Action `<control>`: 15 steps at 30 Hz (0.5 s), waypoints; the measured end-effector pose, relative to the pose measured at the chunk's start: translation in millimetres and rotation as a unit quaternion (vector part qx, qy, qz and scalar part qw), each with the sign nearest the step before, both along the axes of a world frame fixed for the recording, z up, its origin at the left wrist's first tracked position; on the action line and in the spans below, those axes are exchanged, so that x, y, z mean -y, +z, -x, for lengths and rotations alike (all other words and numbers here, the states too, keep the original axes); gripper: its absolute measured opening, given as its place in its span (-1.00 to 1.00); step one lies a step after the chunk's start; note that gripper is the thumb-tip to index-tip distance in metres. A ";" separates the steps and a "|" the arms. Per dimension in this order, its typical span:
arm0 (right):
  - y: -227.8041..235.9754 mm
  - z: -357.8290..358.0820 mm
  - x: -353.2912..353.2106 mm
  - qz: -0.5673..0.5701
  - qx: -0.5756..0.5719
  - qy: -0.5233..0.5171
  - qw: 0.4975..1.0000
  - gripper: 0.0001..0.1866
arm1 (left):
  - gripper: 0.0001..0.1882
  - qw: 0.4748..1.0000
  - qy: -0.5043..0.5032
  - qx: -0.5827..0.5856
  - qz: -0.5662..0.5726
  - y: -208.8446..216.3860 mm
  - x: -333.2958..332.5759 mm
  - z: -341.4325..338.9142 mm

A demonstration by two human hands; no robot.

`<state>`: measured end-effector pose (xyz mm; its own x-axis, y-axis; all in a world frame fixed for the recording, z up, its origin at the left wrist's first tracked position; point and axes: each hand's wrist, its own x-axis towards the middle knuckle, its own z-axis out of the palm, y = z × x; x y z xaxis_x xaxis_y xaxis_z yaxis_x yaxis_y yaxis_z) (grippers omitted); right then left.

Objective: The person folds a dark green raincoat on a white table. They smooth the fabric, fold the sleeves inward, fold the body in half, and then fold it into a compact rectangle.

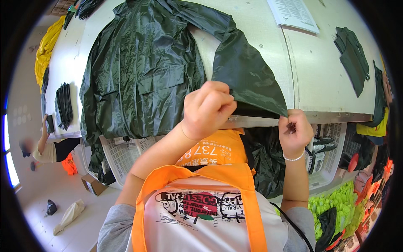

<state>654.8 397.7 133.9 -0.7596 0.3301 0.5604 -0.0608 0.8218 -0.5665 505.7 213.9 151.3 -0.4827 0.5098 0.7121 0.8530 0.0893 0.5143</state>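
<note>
Jacket (142, 80), dark green and glossy, lies spread on the pale desk (315, 75), its hem by the near edge and one sleeve (247, 67) drawn out to the right. At far left, a yellow cloth (49, 46) lies along the desk's side; next comes a bundle of black strips (64, 105), just beside the jacket. The left hand (208, 107), fingers curled tight, grasps the inner edge of the sleeve's wide end. The right hand (296, 130) pinches its outer corner, the edge stretched between them. Beyond lies a printed sheet (294, 14); dark green pieces (352, 59) lie at far right.
</note>
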 end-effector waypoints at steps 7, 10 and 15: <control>29.6 9.7 15.2 0.292 0.109 0.067 0.948 -0.74 | -0.79 0.999 -0.015 0.044 0.005 -1.8 -0.6 5.9; 33.7 21.9 23.2 0.313 0.149 0.079 0.935 -0.79 | -0.79 0.995 -0.020 0.098 -0.016 -0.9 -2.2 1.2; 37.8 29.6 31.1 0.292 0.172 0.077 0.938 -0.77 | -0.80 0.990 -0.019 0.137 -0.033 2.1 -4.4 0.0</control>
<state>625.2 366.6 171.7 -0.9259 0.3765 0.0315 0.1160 0.3626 -0.9247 505.7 218.3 153.4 -0.6431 0.4878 0.5903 0.6831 0.0171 0.7301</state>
